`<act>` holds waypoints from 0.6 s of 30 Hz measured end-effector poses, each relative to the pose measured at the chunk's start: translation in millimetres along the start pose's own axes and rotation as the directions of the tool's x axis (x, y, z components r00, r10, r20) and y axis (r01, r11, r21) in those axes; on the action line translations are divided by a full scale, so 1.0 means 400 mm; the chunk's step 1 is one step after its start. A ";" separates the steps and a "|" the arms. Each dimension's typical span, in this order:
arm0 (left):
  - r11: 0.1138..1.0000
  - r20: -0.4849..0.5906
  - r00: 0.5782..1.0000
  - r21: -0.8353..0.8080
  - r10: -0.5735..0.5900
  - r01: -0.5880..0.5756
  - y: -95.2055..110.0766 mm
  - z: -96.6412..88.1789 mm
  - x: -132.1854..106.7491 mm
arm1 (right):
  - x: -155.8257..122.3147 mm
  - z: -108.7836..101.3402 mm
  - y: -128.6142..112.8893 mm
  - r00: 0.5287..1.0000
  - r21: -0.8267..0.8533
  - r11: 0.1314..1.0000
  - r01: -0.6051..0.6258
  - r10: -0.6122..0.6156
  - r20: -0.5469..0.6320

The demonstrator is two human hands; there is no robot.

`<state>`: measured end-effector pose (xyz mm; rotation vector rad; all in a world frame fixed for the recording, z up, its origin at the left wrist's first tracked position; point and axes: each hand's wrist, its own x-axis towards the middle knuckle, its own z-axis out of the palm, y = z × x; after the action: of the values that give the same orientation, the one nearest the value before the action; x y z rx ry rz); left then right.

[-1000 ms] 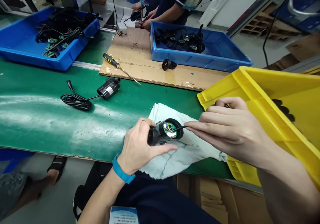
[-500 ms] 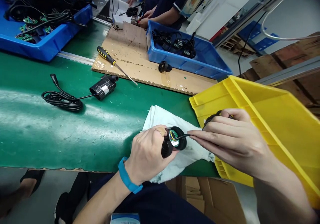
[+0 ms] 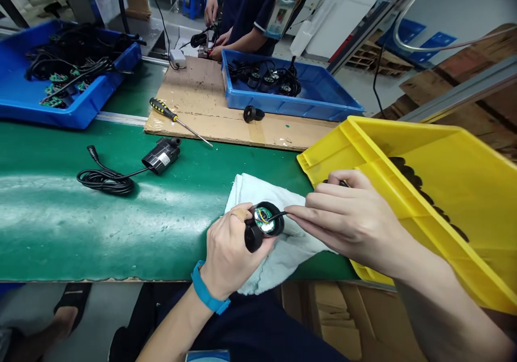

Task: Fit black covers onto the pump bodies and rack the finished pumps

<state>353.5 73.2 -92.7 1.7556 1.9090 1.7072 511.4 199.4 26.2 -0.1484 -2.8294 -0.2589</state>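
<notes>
My left hand is closed around a small black pump body, whose open end shows a green circuit board with coloured wires. My right hand pinches the black cable coming out of that pump, its fingertips close to the opening. Both hands work over a pale cloth lying on the green belt. A blue band circles my left wrist.
A yellow bin stands at the right. A finished black pump with coiled cable lies on the belt. A screwdriver and a black part rest on cardboard. Two blue trays hold pumps; another person works behind.
My left hand has wrapped tighter around the pump body and turned it, while my right hand kept hold of the cable. The view shifted slightly.
</notes>
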 end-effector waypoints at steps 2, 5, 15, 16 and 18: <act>1.000 0.015 1.000 -0.014 -0.012 0.012 -0.003 -0.002 -0.003 | 0.004 0.003 0.001 1.000 0.004 1.000 -0.001 0.001 -0.013; 0.993 0.050 0.996 -0.086 -0.072 0.076 -0.004 -0.024 -0.004 | 0.014 0.004 -0.002 0.999 -0.002 1.000 -0.007 0.007 -0.043; 0.443 0.350 0.673 -0.545 -0.651 0.712 -0.033 -0.189 0.060 | 0.025 0.014 0.005 0.997 0.071 0.996 -0.058 0.062 -0.053; 0.371 0.395 0.640 -0.570 -0.659 0.733 -0.039 -0.201 0.062 | 0.025 0.015 0.005 0.996 0.099 0.993 -0.065 0.071 -0.053; 0.306 0.434 0.614 -0.590 -0.660 0.747 -0.046 -0.224 0.063 | 0.026 0.015 0.002 0.992 0.163 0.981 -0.106 0.115 -0.050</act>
<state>274.4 37.1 -55.0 0.5068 1.2600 1.5580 500.0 202.3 23.7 -0.2578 -2.7568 -0.0111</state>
